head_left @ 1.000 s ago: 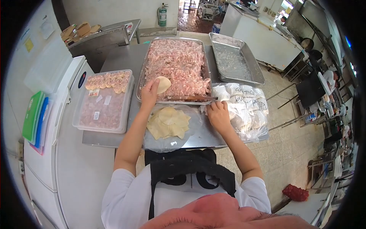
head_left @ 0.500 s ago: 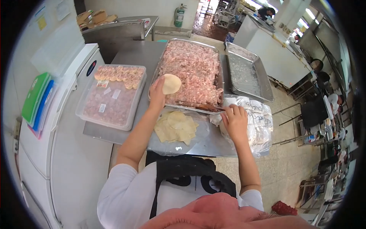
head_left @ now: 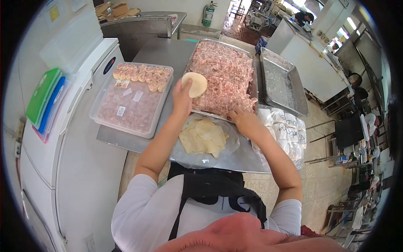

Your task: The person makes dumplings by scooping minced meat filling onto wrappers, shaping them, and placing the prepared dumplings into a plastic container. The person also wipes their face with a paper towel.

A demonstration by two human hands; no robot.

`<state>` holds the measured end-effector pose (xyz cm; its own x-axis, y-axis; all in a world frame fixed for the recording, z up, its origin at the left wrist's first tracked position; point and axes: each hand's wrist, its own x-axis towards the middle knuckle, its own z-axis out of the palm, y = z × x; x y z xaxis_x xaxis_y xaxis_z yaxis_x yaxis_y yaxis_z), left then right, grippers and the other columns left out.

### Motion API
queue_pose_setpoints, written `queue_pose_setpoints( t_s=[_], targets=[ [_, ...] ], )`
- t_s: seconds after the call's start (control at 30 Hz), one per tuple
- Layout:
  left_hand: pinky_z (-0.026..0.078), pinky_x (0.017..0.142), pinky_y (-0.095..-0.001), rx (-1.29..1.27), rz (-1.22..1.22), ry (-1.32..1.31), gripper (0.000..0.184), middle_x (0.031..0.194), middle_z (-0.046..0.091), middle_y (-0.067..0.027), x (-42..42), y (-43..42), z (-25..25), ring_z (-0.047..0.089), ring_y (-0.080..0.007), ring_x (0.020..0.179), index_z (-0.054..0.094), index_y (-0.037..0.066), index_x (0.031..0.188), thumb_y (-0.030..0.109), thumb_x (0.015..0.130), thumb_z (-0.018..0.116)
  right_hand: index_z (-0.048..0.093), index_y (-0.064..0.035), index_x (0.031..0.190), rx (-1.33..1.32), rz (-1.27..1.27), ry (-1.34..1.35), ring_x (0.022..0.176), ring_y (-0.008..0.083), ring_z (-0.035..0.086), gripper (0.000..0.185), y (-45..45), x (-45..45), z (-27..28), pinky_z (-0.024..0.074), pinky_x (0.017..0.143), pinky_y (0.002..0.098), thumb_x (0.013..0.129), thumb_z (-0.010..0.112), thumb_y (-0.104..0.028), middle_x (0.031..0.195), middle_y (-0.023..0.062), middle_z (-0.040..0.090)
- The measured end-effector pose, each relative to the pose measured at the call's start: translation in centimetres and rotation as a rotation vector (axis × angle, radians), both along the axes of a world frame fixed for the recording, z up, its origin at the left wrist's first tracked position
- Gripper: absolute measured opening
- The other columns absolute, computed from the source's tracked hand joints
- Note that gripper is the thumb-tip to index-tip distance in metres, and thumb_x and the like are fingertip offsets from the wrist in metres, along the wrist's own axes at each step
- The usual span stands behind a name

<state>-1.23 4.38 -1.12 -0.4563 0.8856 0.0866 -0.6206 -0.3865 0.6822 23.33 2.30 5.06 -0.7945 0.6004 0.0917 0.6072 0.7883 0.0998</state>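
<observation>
My left hand [head_left: 182,95] holds up a round, pale dough wrapper [head_left: 196,85], thumb on its face, over the near left side of a metal tray of minced meat [head_left: 222,75]. At the tray's near right edge, my right hand [head_left: 243,121] has its fingers curled down by the meat; what they grip is hidden. A loose stack of dough wrappers [head_left: 203,136] lies on plastic in front of the tray. To the left, filled dumplings [head_left: 136,74] stand in rows at the far end of a clear plastic box [head_left: 145,132].
White plastic-wrapped packs [head_left: 287,136] sit right of my right hand. Behind them is a second metal tray [head_left: 281,84]. A white freezer [head_left: 90,164] borders the steel table [head_left: 161,52] on the left. Farther off, a person [head_left: 303,19] in dark clothes bends over a counter.
My right hand has moved left and slightly down to the tray's near edge, its fingers closing there. My left hand still holds the wrapper. The whole view has shifted slightly.
</observation>
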Motion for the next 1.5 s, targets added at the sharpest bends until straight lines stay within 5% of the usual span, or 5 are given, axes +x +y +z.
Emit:
queue_pose_setpoints(
  t_s=[0.2,0.53,1.23,1.37,1.5],
  targets=[
    [0.049,0.095,-0.0346,0.101,0.049,-0.083,0.03,0.12,0.059,-0.0109,-2.8,-3.8,4.9,0.058,-0.0214,0.111,0.051,-0.003,0.123,0.008,0.095,0.054,0.062,-0.0094,0.102,0.141,-0.058,0.099,0.086,0.0309,0.065,0.017,1.9,-0.7,4.8,0.0525,0.067,0.043,0.087,0.055,-0.014,0.086,0.0122,0.06],
    [0.047,0.098,-0.0372,0.018,0.104,-0.118,0.036,0.123,0.057,-0.0115,-5.0,-7.5,4.1,0.057,-0.0222,0.115,0.046,-0.001,0.129,0.009,0.095,0.053,0.066,-0.0041,0.089,0.369,-0.06,-0.105,0.07,0.024,0.069,0.014,7.6,-8.9,1.7,0.0549,0.057,0.0363,0.083,0.057,-0.013,0.079,0.0088,0.067],
    [0.047,0.096,-0.0319,-0.02,0.068,-0.157,0.033,0.12,0.059,-0.0079,-4.2,-6.9,2.2,0.057,-0.0178,0.112,0.05,0.001,0.126,0.008,0.094,0.056,0.063,-0.0114,0.08,0.255,0.055,-0.071,0.062,0.0229,0.065,0.012,3.1,-6.1,4.1,0.0511,0.051,0.0379,0.083,0.058,-0.022,0.071,0.0051,0.062],
    [0.047,0.097,-0.0322,-0.014,0.047,-0.158,0.034,0.121,0.058,-0.0083,-3.9,-6.3,2.2,0.057,-0.0182,0.113,0.049,0.001,0.127,0.007,0.094,0.055,0.064,-0.0128,0.079,0.287,0.112,-0.197,0.064,0.0229,0.066,0.013,2.3,-7.0,-0.9,0.0513,0.052,0.0393,0.083,0.058,-0.024,0.073,0.0053,0.063],
    [0.046,0.098,-0.033,0.019,0.073,-0.186,0.037,0.123,0.057,-0.0089,-4.6,-6.8,2.3,0.056,-0.019,0.115,0.045,0.0,0.13,0.006,0.095,0.054,0.067,-0.0094,0.078,0.139,0.105,-0.123,0.066,0.0208,0.069,0.01,2.2,-7.0,3.5,0.0532,0.052,0.0346,0.078,0.058,-0.013,0.072,0.0074,0.066]
  ],
)
